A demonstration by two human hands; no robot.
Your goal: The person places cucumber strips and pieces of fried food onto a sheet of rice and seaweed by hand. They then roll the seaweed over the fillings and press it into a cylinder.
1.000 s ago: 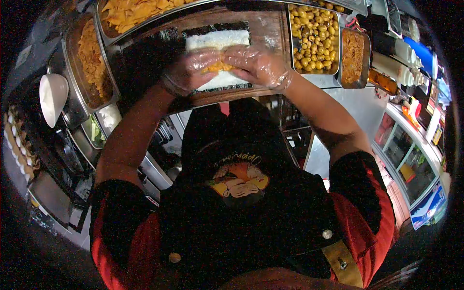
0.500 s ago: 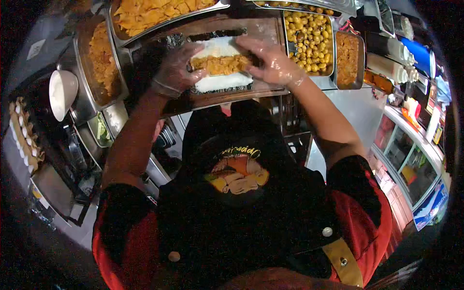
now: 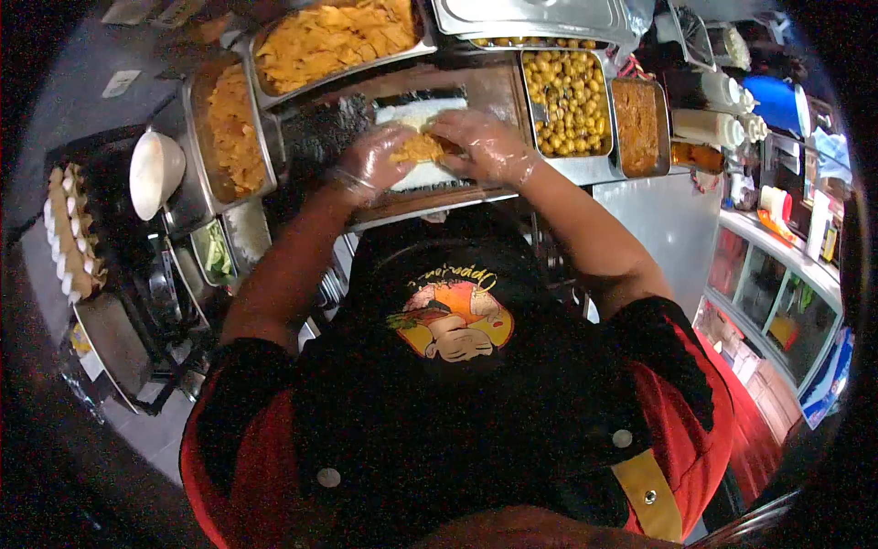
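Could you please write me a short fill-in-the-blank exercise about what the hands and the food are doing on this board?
1. Both hands, left hand and right hand, wear clear plastic ____.
2. The hands press an orange filling onto a bed of white ____.
3. Under that white layer lies a dark nori sheet, all on a wooden ____.
4. The tray beside the right hand holds round ____ pieces.

Missing words: gloves; rice; board; yellow

Only upside-down, unreadable lettering shows on the black shirt's printed emblem [image 3: 450, 316].
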